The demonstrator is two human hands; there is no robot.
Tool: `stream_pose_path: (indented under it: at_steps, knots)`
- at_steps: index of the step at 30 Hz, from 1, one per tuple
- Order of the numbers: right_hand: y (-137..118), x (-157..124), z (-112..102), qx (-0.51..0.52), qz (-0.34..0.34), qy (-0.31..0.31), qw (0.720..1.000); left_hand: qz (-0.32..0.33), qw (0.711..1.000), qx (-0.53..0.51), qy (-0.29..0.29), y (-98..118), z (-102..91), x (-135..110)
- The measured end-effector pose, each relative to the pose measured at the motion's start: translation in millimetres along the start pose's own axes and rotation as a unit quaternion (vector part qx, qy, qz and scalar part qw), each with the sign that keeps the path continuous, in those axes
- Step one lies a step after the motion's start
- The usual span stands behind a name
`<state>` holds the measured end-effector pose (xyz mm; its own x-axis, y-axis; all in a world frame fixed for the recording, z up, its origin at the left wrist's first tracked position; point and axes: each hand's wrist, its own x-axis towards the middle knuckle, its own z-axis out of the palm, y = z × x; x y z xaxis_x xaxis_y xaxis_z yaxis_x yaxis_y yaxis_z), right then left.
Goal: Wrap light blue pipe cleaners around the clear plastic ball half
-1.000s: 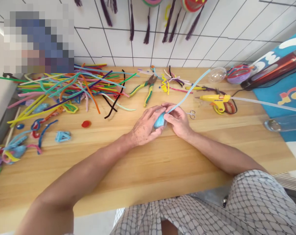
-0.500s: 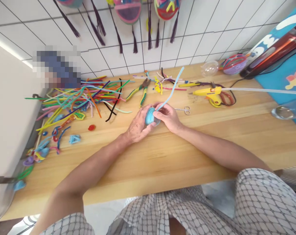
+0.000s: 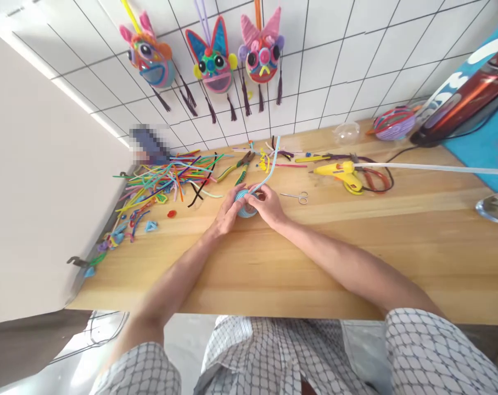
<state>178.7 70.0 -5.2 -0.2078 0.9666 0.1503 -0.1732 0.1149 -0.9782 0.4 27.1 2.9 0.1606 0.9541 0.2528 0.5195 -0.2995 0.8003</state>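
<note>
My left hand [image 3: 227,215] is closed around the left side of a small clear ball [image 3: 247,212] wound with light blue pipe cleaner, its thumb lying on top. From the right, my right hand [image 3: 270,207] pinches the light blue pipe cleaner [image 3: 272,166] against the ball. The loose end sticks up and away toward the wall. Fingers cover part of the windings. Small scissors [image 3: 301,197] lie just right of my right hand. Beyond the hands rest green-and-yellow pliers [image 3: 241,164].
A heap of coloured pipe cleaners [image 3: 170,178] lies at left, with a red cap [image 3: 172,214] nearby. On the right are a yellow glue gun [image 3: 339,171], a clear plastic shell [image 3: 347,132] and a purple wrapped ball [image 3: 395,123]. Decorated animal faces [image 3: 214,63] hang on the tiled wall.
The view has tilted up, showing the hanging faces fully. Both hands still hold the ball, which appears turned a little; the loose pipe cleaner end stands more upright.
</note>
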Motion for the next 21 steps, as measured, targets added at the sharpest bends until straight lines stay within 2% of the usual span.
stream_pose_path:
  at_steps: [4, 11, 17, 21]
  knots:
    - [0, -2, -1, 0.018, -0.002, 0.003, 1.0, 0.013, 0.998, -0.049, 0.022, 0, 9.1, -6]
    - [7, -5, -6, 0.058, 0.008, -0.028, 0.998, 0.017, 0.993, -0.107, 0.037, -4, 10.4, -16]
    - [13, -5, -8, 0.055, -0.005, -0.019, 0.998, 0.06, 0.995, -0.067, 0.03, 2, 10.0, -15]
    - [10, -3, -7, 0.051, -0.011, -0.026, 0.998, 0.043, 0.996, -0.08, 0.021, 3, 10.1, -15]
